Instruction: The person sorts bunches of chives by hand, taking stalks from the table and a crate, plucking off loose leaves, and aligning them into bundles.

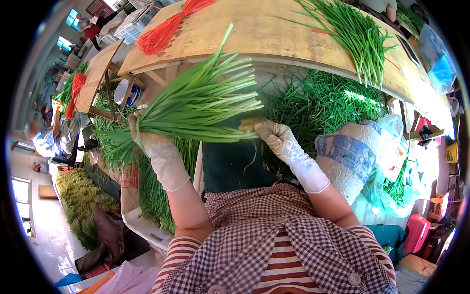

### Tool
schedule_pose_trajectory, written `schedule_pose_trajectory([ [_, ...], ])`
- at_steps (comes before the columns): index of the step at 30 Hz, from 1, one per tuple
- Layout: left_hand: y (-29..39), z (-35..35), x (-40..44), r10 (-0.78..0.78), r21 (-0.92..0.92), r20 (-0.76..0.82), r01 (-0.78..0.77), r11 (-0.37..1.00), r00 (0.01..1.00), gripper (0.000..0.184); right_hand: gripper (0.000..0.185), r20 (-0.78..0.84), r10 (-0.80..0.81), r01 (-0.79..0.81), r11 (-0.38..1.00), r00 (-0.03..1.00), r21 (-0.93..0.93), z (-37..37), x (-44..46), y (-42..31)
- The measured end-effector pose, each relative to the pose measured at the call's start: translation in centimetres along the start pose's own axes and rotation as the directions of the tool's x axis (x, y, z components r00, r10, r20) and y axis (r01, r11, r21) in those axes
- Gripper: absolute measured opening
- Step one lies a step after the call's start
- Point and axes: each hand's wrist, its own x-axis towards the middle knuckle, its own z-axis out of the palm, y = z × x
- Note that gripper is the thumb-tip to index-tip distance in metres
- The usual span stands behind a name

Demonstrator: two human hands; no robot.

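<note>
Hands: left hand (151, 141) clenched round the leafy part of a green bunch (200, 100); right hand (273, 136) seems pinched on a thin strand (254, 153).
Green bunch: raised just before the table (235, 36), near its left half, probably gripped low so the pale ends fan freely toward the right hand.
Red strips (164, 29): on the table's left part, likely left there for easy reach.
White crate (155, 236): nearer the wearer than the table, at left, with long greens inside.
Clear bag (374, 203): before the table's right end, greens showing within.
Bucket (121, 90): by the table's left legs; contents cannot be told.
</note>
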Motion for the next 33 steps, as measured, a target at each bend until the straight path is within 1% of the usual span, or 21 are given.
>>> schedule_pose_trajectory([
  [2,0.0,0.4,-1.0,-0.012,0.02,0.033,0.011,1.0,0.999,0.026,0.024,0.008,0.133,-0.132,0.978,0.991,0.159,0.0,-0.4,-0.5],
  [6,-0.7,-2.3,1.4,-0.02,-0.059,0.209,0.033,0.998,0.978,0.024,0.019,0.038,0.024,-0.015,0.971,0.999,-0.238,0.5,-0.8,-1.9],
  [8,-0.4,0.7,-0.7,-0.046,-0.085,-0.004,0.045,0.995,0.999,0.027,0.018,-0.012,0.151,-0.152,0.987,0.988,-0.046,1.2,-0.8,-1.1],
  [9,-0.7,0.8,-0.7,0.004,-0.102,0.004,-0.004,0.995,1.0,0.027,0.016,-0.004,0.068,-0.069,0.996,0.998,-0.056,1.2,-0.9,-1.0],
  [10,-0.8,0.0,0.1,-0.005,-0.205,0.16,0.039,0.978,0.987,0.029,0.015,-0.015,0.019,-0.018,0.999,1.0,0.049,1.3,-0.7,-1.0],
  [12,-1.1,-0.7,0.3,-0.02,-0.248,0.227,0.077,0.966,0.974,0.027,0.012,-0.067,-0.058,0.073,0.966,0.996,0.248,0.9,-0.6,-1.1],
  [15,1.0,-0.3,-0.6,-0.003,-0.183,0.199,0.04,0.982,0.98,0.027,0.021,-0.284,0.013,0.119,0.888,0.959,0.443,-3.1,0.0,-1.1],
  [16,1.7,1.0,-1.0,0.022,-0.113,0.083,-0.013,0.994,0.996,0.026,0.028,-0.394,0.041,0.144,0.891,0.918,0.43,-4.9,0.0,-0.8],
  [18,2.2,2.9,-1.6,0.061,0.056,-0.156,-0.053,0.997,0.986,0.025,0.043,-0.491,0.126,-0.174,0.983,0.862,-0.054,-7.2,-0.5,-1.5],
  [19,2.0,1.7,-0.9,0.031,0.001,-0.033,-0.031,1.0,0.999,0.025,0.055,-0.464,0.267,-0.332,0.941,0.844,-0.062,-7.0,0.0,-1.9],
  [20,1.9,-0.2,0.2,0.01,-0.054,0.089,-0.006,0.999,0.996,0.025,0.056,-0.299,0.121,-0.17,0.975,0.947,-0.145,-5.0,-0.5,-3.2],
  [22,0.7,-1.3,0.8,0.012,-0.108,0.157,0.005,0.994,0.988,0.025,0.053,-0.079,0.285,-0.286,0.958,0.955,-0.004,-1.6,-0.9,-3.9],
  [23,0.1,-1.3,0.8,0.025,-0.1,0.101,-0.015,0.995,0.995,0.026,0.049,0.073,0.321,-0.329,0.927,0.944,0.18,-0.5,-1.1,-4.4],
  [24,-0.1,-1.8,1.2,0.006,-0.129,0.11,0.008,0.992,0.994,0.025,0.037,0.172,0.37,-0.405,0.873,0.913,0.272,-0.2,-0.8,-4.0],
  [26,-0.3,-2.9,2.0,-0.031,-0.185,0.127,0.055,0.981,0.991,0.024,0.029,0.151,0.327,-0.36,0.858,0.933,0.367,-0.8,-1.1,-3.2],
  [28,0.1,-2.6,1.6,-0.112,-0.334,0.183,0.169,0.927,0.977,0.022,0.028,0.146,0.058,-0.136,0.783,0.988,0.607,-3.0,-1.4,-3.0],
  [29,0.1,-3.0,1.8,-0.092,-0.286,0.177,0.141,0.948,0.98,0.021,0.027,0.105,-0.148,-0.001,0.574,0.983,0.819,-3.7,-1.3,-3.1],
  [30,0.1,-3.8,2.2,-0.071,-0.238,0.171,0.111,0.965,0.983,0.021,0.021,0.146,-0.21,-0.021,0.502,0.967,0.865,-5.5,-0.6,-3.8],
  [31,0.3,-4.3,2.2,-0.098,-0.279,0.212,0.156,0.947,0.972,0.02,0.019,-0.115,-0.138,0.178,0.84,0.984,0.512,-5.8,-0.5,-4.1],
  [32,0.4,-4.8,2.2,-0.125,-0.316,0.251,0.204,0.927,0.96,0.02,0.017,-0.369,-0.192,0.208,0.978,0.909,0.003,-5.9,-0.7,-4.1],
  [33,0.8,-4.2,1.8,-0.185,-0.422,0.35,0.331,0.844,0.918,0.02,0.018,-0.401,-0.176,0.165,0.984,0.899,-0.062,-5.9,-0.8,-4.0],
])
